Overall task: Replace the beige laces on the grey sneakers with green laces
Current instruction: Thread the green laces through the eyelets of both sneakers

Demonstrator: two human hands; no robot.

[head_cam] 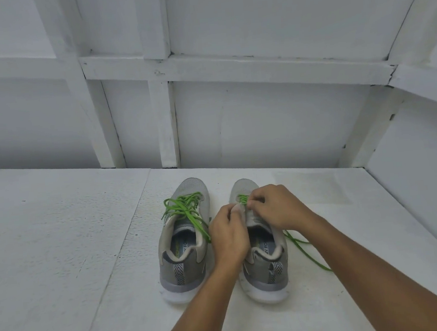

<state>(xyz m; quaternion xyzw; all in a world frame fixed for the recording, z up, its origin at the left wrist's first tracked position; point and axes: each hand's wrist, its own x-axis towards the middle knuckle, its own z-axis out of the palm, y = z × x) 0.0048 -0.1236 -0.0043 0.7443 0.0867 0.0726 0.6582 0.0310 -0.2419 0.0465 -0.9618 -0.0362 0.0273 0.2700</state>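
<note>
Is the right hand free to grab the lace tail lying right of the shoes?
Likely yes, once it lets go: the lace tail lies uncovered, but the right hand pinches lace.

**pixelpete:** Bright, flat, diffuse light, can't really tell the source. All that white looks washed out, only the green laces [183, 208] carry any real colour.

**mo_k:** Yep, shadows are barely there, just a soft grey smudge round the soles of the grey sneakers [180, 269]. Upper left of the wall [23, 116] goes dimmer and greyer. Fisheye bends the wall beams [230, 68] toward the right edge, and fine detail's smeary all over.
</note>
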